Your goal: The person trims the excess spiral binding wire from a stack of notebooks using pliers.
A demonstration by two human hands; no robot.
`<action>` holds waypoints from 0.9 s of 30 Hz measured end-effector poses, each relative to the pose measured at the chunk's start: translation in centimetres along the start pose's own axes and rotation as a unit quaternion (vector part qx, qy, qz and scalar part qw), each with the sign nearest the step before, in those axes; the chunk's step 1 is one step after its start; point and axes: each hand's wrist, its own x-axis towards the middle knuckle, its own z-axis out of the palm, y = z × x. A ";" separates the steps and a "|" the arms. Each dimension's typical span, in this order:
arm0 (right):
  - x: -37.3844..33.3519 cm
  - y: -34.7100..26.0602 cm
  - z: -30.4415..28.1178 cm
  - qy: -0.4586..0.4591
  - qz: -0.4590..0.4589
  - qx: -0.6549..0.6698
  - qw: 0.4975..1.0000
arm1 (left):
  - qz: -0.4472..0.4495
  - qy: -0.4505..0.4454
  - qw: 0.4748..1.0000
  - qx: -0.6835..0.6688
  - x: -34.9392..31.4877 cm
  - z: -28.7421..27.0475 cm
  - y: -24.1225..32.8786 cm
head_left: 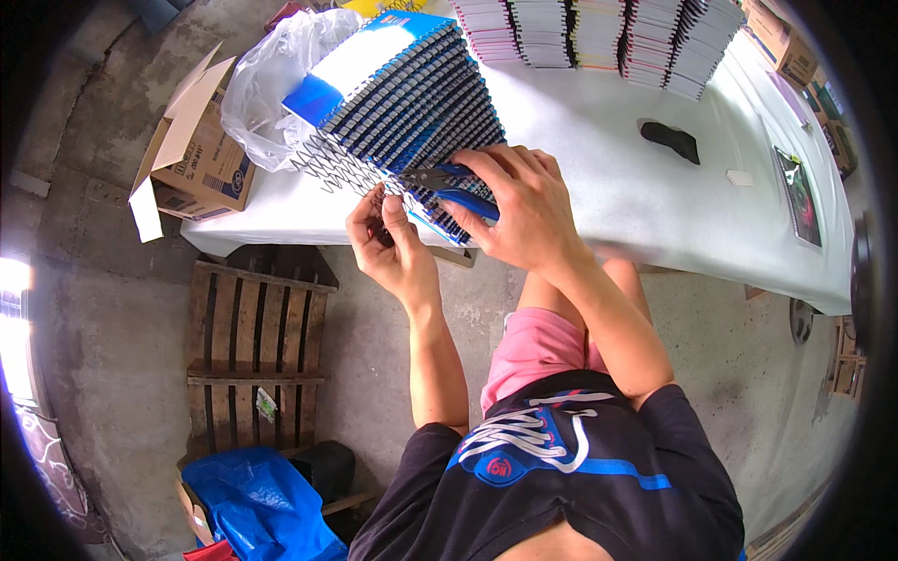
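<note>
A tall stack of spiral-bound notebooks (412,93) with a blue and white cover lies at the table's near edge, its coil spines facing me. Long loose wire coil ends (341,164) stick out from its left side. My right hand (531,201) is closed around blue-handled cutting pliers (472,203), whose dark jaws point left against the coils. Just below the jaws, my left hand (400,251) pinches a dark wire coil between thumb and fingers; part of that coil is hidden inside the hand.
Left of the stack are a clear plastic bag (267,79) and an open cardboard box (201,159). More notebook stacks (599,37) stand at the back. A black object (670,142) and a dark-covered notebook (797,196) lie to the right. Wooden pallets (257,355) are below left.
</note>
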 end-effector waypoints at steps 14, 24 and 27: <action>0.2 0.0 1.2 -0.018 0.037 0.061 0.997 | -0.008 -0.016 1.000 0.009 0.0 -0.4 0.7; -4.3 6.8 -1.7 -0.028 0.088 0.052 0.994 | 0.067 0.163 0.983 -0.062 5.5 -4.2 1.8; -9.1 9.8 -1.0 -0.045 0.097 0.034 0.994 | 0.092 0.189 0.975 -0.075 11.8 -2.8 1.3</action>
